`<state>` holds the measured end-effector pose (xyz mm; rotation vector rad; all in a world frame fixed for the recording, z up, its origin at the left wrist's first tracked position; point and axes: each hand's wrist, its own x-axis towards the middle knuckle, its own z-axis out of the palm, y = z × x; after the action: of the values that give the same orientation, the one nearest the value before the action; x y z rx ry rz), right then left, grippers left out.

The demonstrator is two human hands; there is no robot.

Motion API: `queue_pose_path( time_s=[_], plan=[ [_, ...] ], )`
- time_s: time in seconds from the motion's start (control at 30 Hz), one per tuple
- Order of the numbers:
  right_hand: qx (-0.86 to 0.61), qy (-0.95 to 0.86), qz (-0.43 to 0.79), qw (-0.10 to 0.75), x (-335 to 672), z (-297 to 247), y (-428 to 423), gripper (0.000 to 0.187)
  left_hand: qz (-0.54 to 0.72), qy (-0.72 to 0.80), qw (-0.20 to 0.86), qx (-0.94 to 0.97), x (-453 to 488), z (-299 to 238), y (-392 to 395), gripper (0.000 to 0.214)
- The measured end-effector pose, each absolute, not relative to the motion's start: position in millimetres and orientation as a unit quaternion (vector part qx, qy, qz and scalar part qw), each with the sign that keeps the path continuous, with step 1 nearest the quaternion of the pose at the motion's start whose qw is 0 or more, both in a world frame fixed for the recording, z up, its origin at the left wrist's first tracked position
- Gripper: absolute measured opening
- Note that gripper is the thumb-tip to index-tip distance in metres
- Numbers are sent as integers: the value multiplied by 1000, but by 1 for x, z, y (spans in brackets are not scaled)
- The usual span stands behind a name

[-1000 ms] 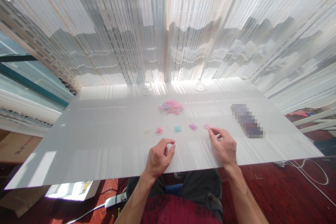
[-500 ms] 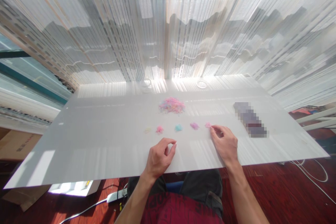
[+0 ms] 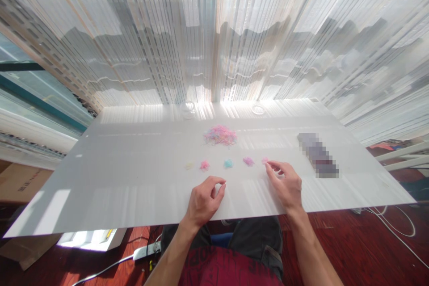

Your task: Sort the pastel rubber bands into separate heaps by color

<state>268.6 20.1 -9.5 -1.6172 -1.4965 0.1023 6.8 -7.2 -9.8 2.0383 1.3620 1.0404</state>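
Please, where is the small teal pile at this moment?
In the head view, the teal pile is slightly right of centre, between the bright pink pile on its left and the purple pile on its right, beyond the left hand.

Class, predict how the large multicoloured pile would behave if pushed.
The multicoloured pile would probably spread rather than slide whole, since loose strands stick out around its edge. Being so thin, they are probably light and floppy. It seems unlikely to roll, lying low on the white table.

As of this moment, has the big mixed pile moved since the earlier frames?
No. The mixed pile keeps its place on the white table, behind the teal cluster; all three shift alike in frame.
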Motion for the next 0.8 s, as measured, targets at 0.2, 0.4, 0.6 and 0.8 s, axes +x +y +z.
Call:
queue_pose_path(
  time_s=[0.2, 0.4, 0.6, 0.8],
  plan=[
    [-618, -644, 90, 442, 243, -11, 28, 37, 380, 500, 235, 741, 7, -9, -7, 12],
    [-626, -641, 96, 434, 242, -19, 31, 44, 378, 494, 236, 747, 7, -12, -7, 11],
    [-621, -655, 96, 419, 241, -20, 31, 40, 376, 496, 240, 745, 6, -12, -7, 12],
    [-621, -654, 86, 425, 241, -21, 30, 32, 373, 497, 237, 747, 7, -9, -7, 12]
  ],
)
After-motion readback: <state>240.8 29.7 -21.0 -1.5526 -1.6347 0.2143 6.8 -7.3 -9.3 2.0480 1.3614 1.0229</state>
